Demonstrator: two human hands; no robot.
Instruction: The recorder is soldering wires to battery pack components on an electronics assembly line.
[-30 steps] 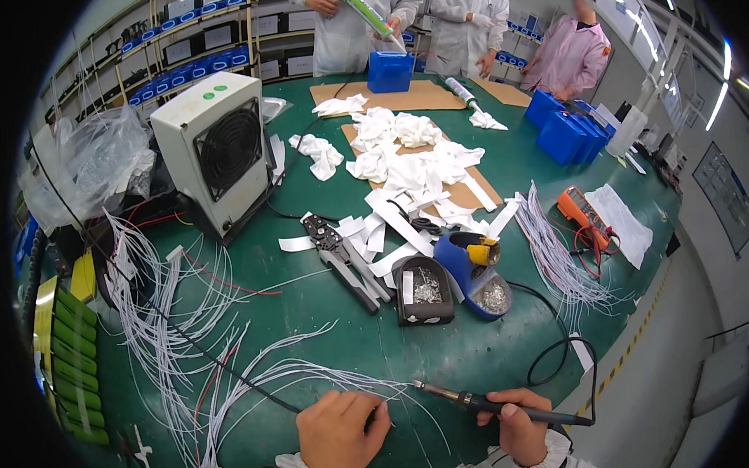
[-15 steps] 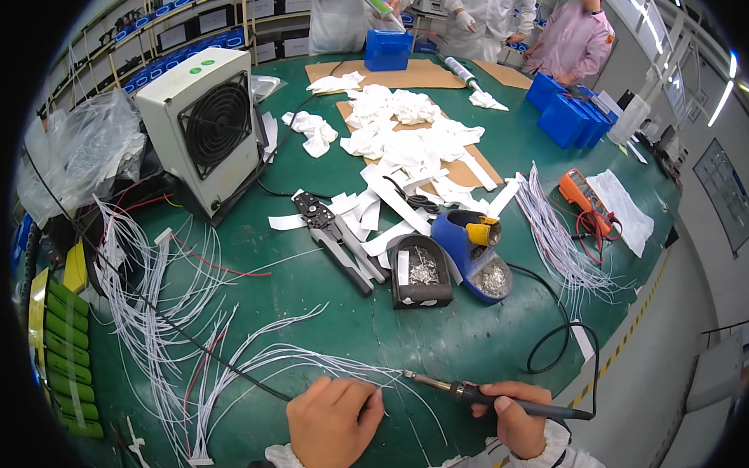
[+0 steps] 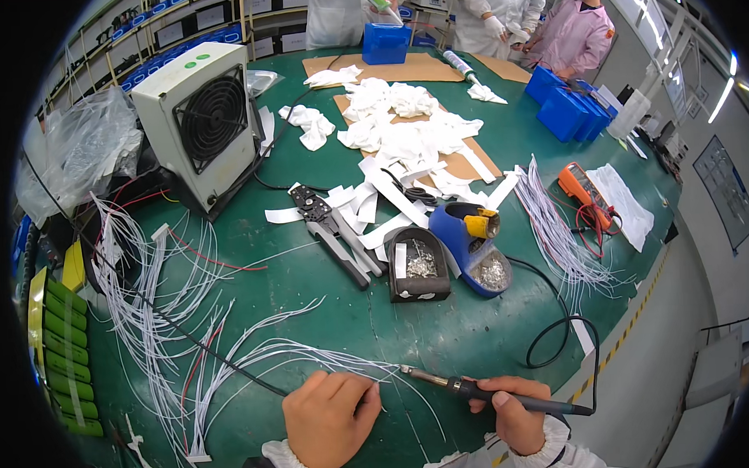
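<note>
My left hand [image 3: 331,419] is closed near the front edge, its fingers curled over thin white wires [image 3: 206,405] that fan out from a small white connector [image 3: 199,459]. The exact grip is hidden under the fingers. In my right hand [image 3: 517,415] is a soldering iron [image 3: 462,388], held like a pen. Its tip points left, at or very near the wire ends just beyond my left fingers; contact cannot be made out. A thin black cable [image 3: 222,361] runs down from the upper left to my left hand, where it disappears from sight.
Wire strippers [image 3: 333,231], a black tray of metal bits [image 3: 419,269] and a blue iron stand [image 3: 466,247] lie ahead. A fan unit [image 3: 197,125] stands left, green cells [image 3: 68,360] below it. White cloths [image 3: 395,126], a multimeter [image 3: 586,192] and blue boxes [image 3: 572,116] lie farther off. Several people stand beyond.
The view has shifted slightly, moving the table things a little up and left. Both hands and the soldering iron keep nearly the same pose.
</note>
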